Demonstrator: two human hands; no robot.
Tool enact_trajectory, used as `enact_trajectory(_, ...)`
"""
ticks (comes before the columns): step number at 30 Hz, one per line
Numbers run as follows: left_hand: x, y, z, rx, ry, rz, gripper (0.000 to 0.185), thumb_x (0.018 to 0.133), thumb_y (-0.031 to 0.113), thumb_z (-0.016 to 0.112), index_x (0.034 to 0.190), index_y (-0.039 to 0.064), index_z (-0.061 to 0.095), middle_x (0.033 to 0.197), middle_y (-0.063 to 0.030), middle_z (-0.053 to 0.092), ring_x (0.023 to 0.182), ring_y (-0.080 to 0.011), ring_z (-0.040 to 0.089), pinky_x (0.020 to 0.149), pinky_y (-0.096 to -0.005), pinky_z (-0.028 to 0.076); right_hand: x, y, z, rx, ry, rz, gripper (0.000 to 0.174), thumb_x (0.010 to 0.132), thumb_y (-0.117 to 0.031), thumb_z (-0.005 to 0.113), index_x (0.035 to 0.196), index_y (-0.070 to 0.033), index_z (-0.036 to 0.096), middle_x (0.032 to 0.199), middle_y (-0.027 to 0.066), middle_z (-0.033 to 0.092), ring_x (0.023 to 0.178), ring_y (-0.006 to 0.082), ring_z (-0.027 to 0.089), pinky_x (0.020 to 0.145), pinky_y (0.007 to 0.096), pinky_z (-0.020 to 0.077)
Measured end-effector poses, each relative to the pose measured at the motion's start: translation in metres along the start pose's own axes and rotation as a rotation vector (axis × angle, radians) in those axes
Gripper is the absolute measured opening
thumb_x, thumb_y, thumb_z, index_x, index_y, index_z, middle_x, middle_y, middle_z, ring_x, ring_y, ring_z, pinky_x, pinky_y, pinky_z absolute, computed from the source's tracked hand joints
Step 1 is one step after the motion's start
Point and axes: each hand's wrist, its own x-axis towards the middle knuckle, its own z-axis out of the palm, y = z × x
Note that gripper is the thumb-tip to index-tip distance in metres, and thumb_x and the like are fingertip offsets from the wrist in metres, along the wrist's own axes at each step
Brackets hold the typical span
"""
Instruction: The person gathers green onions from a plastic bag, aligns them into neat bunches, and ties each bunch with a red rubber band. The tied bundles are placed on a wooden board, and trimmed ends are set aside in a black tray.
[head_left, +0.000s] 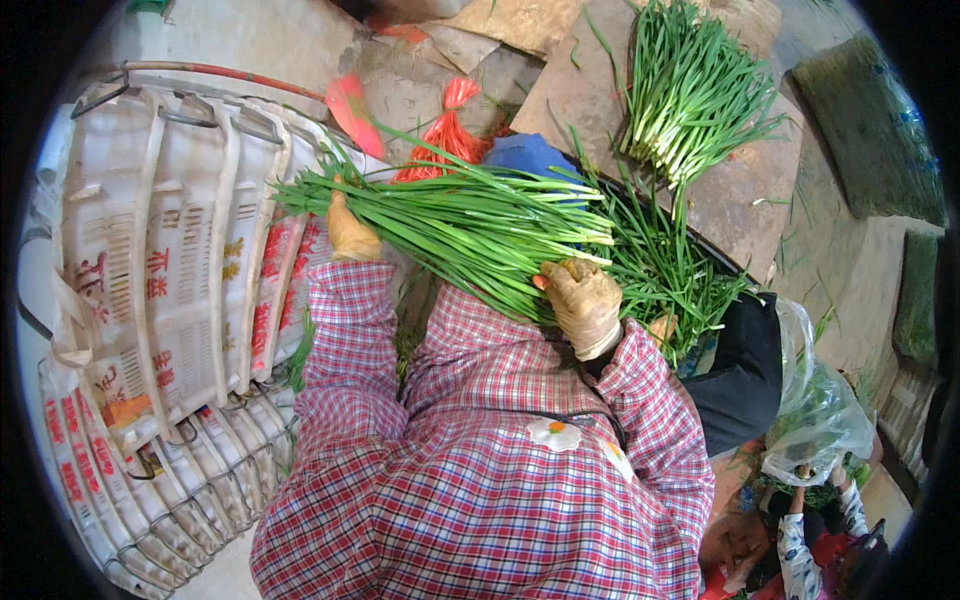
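Note:
A long bunch of green garlic chives (465, 225) lies across in front of me, leafy tips to the left and pale stem ends to the right. My left hand (351, 229), in a tan glove, is closed on the leafy end, its fingers partly hidden by leaves. Near the stem ends my right hand (583, 304), in a worn, dirty glove, has curled fingers against the bunch's lower edge. Loose chives (652, 277) are heaped just right of it. Farther up right, another chive bunch (690, 97) rests on a brown board (562, 82).
Stacked white plastic crates (180, 247) stand at my left. Red plastic ties (446, 142) lie beyond the held bunch. Right are green bundles (870, 127) and a clear plastic bag (821, 427); another person's hands (817, 472) are beside the bag at lower right.

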Motion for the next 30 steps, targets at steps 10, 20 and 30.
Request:
enact_trajectory(10,0.013,-0.009,-0.017,-0.006,-0.070,-0.133,0.031,0.091,0.036,0.044,0.094,0.008,0.057,0.083,-0.0068,0.060,0.073,-0.0242,0.058,0.069,-0.0407,0.051,-0.109,0.089,-0.046,0.893,0.807,1.100,0.001,0.080,-0.007,0.063,0.081,-0.006,0.063,0.070,-0.0003,0.058,0.056,0.0064,0.049,0.050,0.0219,0.0420)
enact_trajectory(20,0.016,-0.009,-0.005,0.002,-0.099,-0.004,0.027,0.091,0.031,0.047,0.097,0.006,0.056,0.078,-0.0048,0.057,0.068,-0.0241,0.058,0.065,-0.0397,0.052,-0.017,0.077,-0.065,-0.193,0.161,0.228,0.046,0.078,-0.035,0.062,0.107,0.000,0.055,0.102,0.0171,0.058,0.096,0.0309,0.055,0.083,0.0391,0.0440)
enact_trajectory(30,0.018,-0.008,-0.012,-0.257,-0.487,-0.043,0.037,0.090,0.036,0.045,0.114,0.008,0.050,0.083,-0.0032,0.054,0.074,-0.0193,0.055,0.075,-0.0466,0.049,0.029,0.046,-0.012,0.079,-0.298,0.191,0.050,0.080,-0.046,0.055,0.105,-0.003,0.057,0.083,0.0184,0.061,0.074,0.0336,0.059,0.066,0.0413,0.0463)
